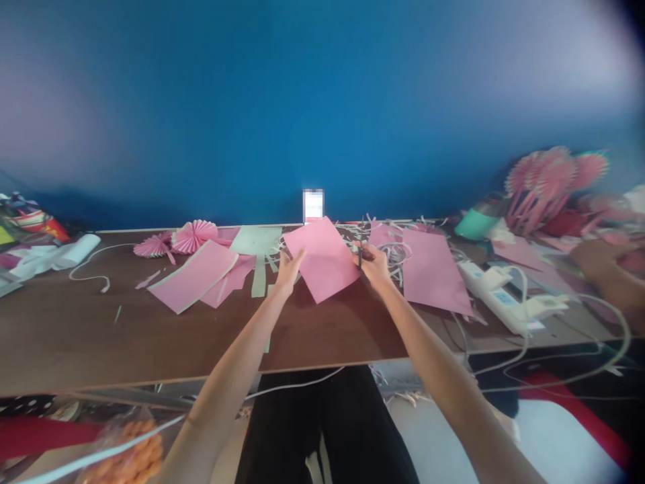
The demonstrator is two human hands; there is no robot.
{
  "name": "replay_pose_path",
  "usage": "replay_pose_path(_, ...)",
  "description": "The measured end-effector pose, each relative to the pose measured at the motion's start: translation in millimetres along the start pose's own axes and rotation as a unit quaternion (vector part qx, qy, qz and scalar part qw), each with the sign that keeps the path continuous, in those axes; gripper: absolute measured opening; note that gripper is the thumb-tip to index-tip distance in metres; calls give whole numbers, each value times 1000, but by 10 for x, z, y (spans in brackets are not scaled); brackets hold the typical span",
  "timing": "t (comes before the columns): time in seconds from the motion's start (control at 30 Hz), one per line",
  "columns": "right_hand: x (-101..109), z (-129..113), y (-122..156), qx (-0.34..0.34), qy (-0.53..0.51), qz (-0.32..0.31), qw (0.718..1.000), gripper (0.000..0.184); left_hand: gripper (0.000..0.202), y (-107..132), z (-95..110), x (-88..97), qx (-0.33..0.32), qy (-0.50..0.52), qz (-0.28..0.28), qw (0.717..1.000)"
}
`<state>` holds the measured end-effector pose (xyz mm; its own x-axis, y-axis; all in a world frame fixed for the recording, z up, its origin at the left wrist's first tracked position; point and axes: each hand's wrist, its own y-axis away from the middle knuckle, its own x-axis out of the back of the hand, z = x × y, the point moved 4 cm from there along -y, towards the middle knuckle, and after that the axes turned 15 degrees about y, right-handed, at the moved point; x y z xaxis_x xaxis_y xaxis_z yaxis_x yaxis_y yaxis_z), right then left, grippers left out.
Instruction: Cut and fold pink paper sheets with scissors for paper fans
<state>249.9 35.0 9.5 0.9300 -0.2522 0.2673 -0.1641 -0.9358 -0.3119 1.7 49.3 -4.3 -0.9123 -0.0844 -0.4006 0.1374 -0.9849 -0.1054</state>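
Observation:
A pink sheet of paper (pixel 323 259) is held up above the brown table, tilted so one corner points down. My left hand (pixel 289 269) pinches its left edge between thumb and fingers. At the sheet's right corner, my right hand (pixel 373 264) is closed around dark scissors (pixel 359 255), whose blades point up and away. To the left lie more pink sheets (pixel 194 275) and a pale green piece with strips (pixel 256 242). Another large pink sheet (pixel 436 272) rests right of my right hand, beside curled paper scraps (pixel 398 254).
A lit phone (pixel 313 204) leans at the wall. Pink pleated paper fans (pixel 194 235) lie at the left, others (pixel 554 176) stand at the right near a teal cup (pixel 478 218). A white power strip (pixel 498 296) with cables sits right; another person's hand (pixel 607 265) is beyond it.

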Motion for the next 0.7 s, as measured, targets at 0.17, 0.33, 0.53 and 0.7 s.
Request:
replay_pose_path(0.17, -37, -17, 26, 5, -10, 27, 1000, 51, 47, 144, -101, -227, 52, 17, -103, 993)
replay_pose_path(0.33, -106, -100, 61, 21, 22, -59, 998, 56, 35, 73, -70, -127, -4, -76, -72, 995)
replay_pose_path(0.53, -156, -96, 71, 18, 40, -118, 992, 56, 38, -91, -54, 122, -64, -60, 19, 996)
replay_pose_path(0.7, -215, -41, 89, 27, 58, -173, 983, 48, 47, -159, -136, 243, -43, 34, 62, 997)
